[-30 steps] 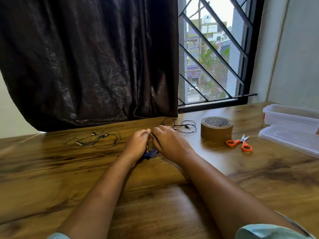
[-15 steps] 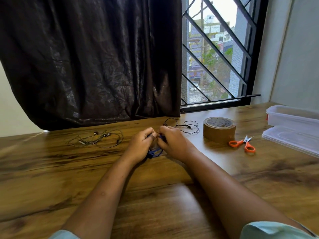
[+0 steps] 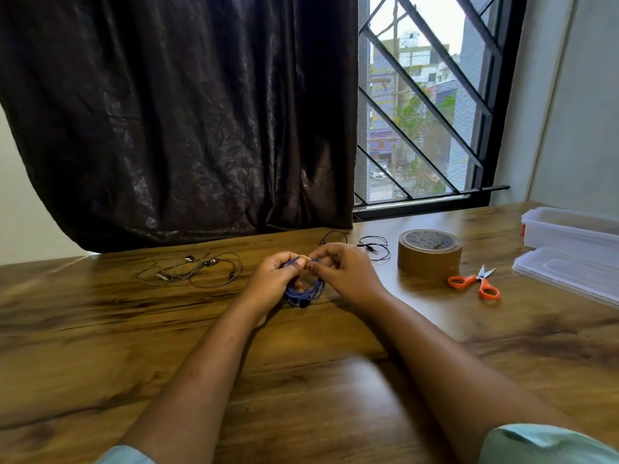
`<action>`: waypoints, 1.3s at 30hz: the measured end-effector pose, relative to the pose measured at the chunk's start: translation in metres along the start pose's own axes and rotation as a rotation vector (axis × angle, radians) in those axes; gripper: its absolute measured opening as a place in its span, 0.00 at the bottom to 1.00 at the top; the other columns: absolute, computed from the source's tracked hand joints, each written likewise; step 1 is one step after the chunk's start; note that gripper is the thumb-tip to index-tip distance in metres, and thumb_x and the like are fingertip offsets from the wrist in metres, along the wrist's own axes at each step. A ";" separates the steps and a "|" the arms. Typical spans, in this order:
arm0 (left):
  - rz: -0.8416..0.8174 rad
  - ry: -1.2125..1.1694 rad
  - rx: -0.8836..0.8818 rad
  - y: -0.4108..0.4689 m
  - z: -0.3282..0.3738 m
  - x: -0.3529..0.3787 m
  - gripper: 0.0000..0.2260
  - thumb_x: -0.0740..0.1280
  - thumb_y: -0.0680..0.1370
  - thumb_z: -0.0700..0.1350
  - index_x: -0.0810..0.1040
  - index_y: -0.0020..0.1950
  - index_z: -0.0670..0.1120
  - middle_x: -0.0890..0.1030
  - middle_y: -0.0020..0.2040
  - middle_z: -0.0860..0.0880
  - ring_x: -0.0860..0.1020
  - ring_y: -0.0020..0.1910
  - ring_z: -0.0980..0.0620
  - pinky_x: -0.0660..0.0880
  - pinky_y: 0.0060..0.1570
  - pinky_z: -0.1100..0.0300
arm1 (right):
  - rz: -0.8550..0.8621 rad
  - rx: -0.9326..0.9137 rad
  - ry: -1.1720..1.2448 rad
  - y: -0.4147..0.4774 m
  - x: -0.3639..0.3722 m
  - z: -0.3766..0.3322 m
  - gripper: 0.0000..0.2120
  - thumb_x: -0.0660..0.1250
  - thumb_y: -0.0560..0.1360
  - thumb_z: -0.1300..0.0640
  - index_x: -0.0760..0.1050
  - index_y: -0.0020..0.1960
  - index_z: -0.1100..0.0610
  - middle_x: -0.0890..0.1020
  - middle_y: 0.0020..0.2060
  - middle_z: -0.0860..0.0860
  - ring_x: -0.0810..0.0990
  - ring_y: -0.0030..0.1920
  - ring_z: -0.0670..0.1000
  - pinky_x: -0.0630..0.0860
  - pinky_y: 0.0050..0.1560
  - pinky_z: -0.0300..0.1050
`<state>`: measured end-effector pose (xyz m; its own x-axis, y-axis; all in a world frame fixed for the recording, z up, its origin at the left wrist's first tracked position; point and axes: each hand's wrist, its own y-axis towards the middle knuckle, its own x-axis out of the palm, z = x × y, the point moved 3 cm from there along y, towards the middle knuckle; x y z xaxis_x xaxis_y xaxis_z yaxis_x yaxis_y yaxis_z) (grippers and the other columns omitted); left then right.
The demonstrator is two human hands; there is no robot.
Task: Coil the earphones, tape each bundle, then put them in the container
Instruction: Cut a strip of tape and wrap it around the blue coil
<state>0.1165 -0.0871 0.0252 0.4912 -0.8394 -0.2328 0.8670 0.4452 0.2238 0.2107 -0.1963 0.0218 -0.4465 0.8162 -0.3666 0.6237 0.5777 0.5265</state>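
Right now both hands meet at the centre of the frame, just above the tabletop. The left hand grips the blue earphones as a coiled bundle, and the right hand pinches what looks like a scrap of brown tape at the top of the loops. Done well, I judge, the left clamps every loop tight while the right wraps the tape snugly round all strands and presses its end flat. The container sits at the right edge, well apart.
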 end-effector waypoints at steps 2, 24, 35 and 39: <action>-0.003 -0.077 -0.030 0.001 -0.001 0.000 0.08 0.61 0.80 0.41 0.80 0.46 0.46 0.80 0.39 0.47 0.76 0.37 0.51 0.74 0.39 0.59 | 0.015 0.020 0.056 0.000 -0.002 0.002 0.03 0.72 0.72 0.60 0.81 0.45 0.55 0.82 0.34 0.56 0.81 0.37 0.54 0.80 0.41 0.48; 0.294 -0.159 -0.189 0.004 -0.013 -0.001 0.06 0.64 0.78 0.38 0.77 0.53 0.44 0.83 0.47 0.47 0.80 0.45 0.52 0.78 0.44 0.55 | -0.047 0.443 0.541 -0.004 -0.007 0.016 0.12 0.69 0.75 0.63 0.73 0.56 0.56 0.82 0.46 0.58 0.84 0.37 0.48 0.80 0.34 0.43; 0.458 0.055 -0.107 -0.034 -0.001 0.016 0.04 0.72 0.72 0.39 0.80 0.44 0.46 0.84 0.44 0.45 0.83 0.42 0.48 0.81 0.45 0.50 | 0.130 0.426 0.413 -0.048 -0.028 -0.008 0.07 0.71 0.72 0.67 0.76 0.44 0.58 0.81 0.38 0.53 0.82 0.36 0.47 0.78 0.34 0.38; 0.388 0.076 -0.088 -0.050 0.007 0.043 0.06 0.74 0.70 0.40 0.80 0.39 0.50 0.84 0.42 0.47 0.83 0.42 0.49 0.80 0.48 0.48 | 0.190 0.415 0.350 -0.074 -0.055 -0.013 0.06 0.71 0.72 0.67 0.79 0.43 0.58 0.84 0.39 0.55 0.84 0.39 0.49 0.81 0.41 0.42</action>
<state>0.0939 -0.1475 0.0104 0.7856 -0.5797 -0.2166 0.6180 0.7524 0.2280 0.1805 -0.2841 0.0124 -0.4435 0.8961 0.0179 0.8819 0.4327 0.1869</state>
